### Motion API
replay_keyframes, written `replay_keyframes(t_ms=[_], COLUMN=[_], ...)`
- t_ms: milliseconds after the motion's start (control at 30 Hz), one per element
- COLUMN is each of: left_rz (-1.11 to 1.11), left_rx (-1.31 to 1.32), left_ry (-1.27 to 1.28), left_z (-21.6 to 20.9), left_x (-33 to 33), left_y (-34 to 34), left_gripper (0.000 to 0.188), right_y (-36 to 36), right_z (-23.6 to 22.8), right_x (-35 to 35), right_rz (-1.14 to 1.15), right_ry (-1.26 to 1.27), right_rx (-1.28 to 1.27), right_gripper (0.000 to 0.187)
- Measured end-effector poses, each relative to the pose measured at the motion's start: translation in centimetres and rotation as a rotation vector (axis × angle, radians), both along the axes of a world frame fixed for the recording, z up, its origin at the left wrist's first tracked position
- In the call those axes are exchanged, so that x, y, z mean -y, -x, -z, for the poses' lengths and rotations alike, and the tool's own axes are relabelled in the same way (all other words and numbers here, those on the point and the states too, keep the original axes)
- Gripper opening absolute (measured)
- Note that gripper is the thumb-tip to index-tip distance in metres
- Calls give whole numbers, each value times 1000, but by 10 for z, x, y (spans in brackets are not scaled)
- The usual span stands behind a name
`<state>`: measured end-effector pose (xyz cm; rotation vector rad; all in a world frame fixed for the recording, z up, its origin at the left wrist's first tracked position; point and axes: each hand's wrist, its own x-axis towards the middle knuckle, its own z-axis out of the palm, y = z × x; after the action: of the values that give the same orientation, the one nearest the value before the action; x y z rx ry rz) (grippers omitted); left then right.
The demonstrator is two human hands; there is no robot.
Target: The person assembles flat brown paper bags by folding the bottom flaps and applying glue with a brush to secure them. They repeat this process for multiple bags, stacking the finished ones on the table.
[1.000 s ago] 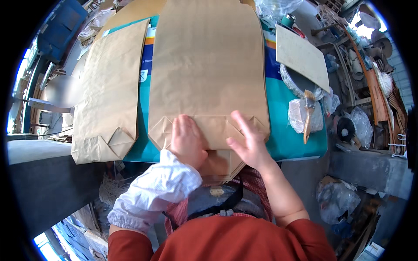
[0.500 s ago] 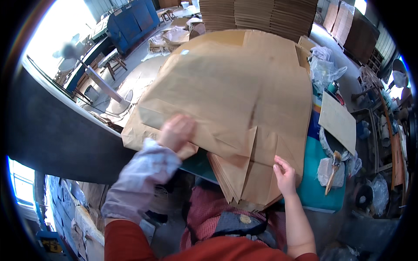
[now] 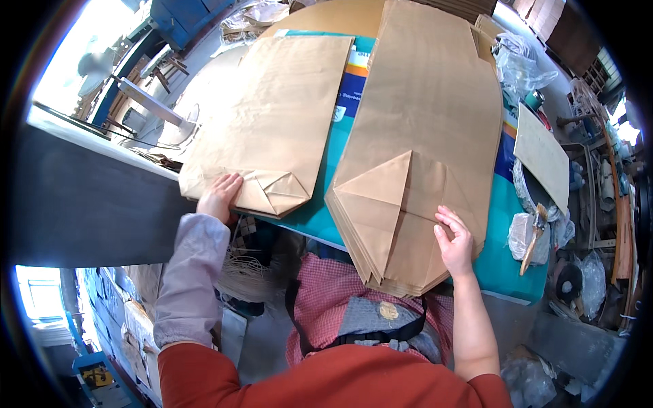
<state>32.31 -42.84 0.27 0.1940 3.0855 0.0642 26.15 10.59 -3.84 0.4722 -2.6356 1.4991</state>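
Note:
Two piles of large brown kraft paper bags lie side by side on a teal-covered table (image 3: 326, 204). The left pile of paper bags (image 3: 279, 102) has its near end folded into a flat bottom with creased flaps. My left hand (image 3: 221, 196), in a pale sleeve cover, rests on that folded end with its fingers stretched out. On the right, the pile of paper bags (image 3: 435, 88) has its near end opened into a pointed, diamond-like fold, the layers fanned at the edge. Over its right near part is my right hand (image 3: 454, 238), fingers apart and holding nothing.
At the table's right are a brush (image 3: 534, 238) on a wrapped block, a pale flat board (image 3: 542, 160) and crumpled clear plastic (image 3: 520, 68). A dark panel (image 3: 88, 197) stands close on the left. Beyond it is a fan on a stand (image 3: 153, 105).
The paper bag that my left hand was sweeping leftward now lies flat on the left pile. A strip of teal table shows between the piles. My right hand stays by the right pile.

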Motion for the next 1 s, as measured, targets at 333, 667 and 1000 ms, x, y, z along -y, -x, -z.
replay_keyframes(t_ms=[333,667,1000], left_rz=[135,29,268], left_rx=[-95,261,328], left_ry=[-114,-343,223], left_z=[-1,10,-3], left_x=[-256,-287,-278], left_y=[98,146,115], left_gripper=[33,47,10], right_y=[54,70,54], right_z=[-10,-19,-41], right_x=[-48,-46,-59], right_rz=[69,-10,-424], right_ry=[-454,-460,-890], right_rx=[-3,157,-239], right_gripper=[40,36,7])
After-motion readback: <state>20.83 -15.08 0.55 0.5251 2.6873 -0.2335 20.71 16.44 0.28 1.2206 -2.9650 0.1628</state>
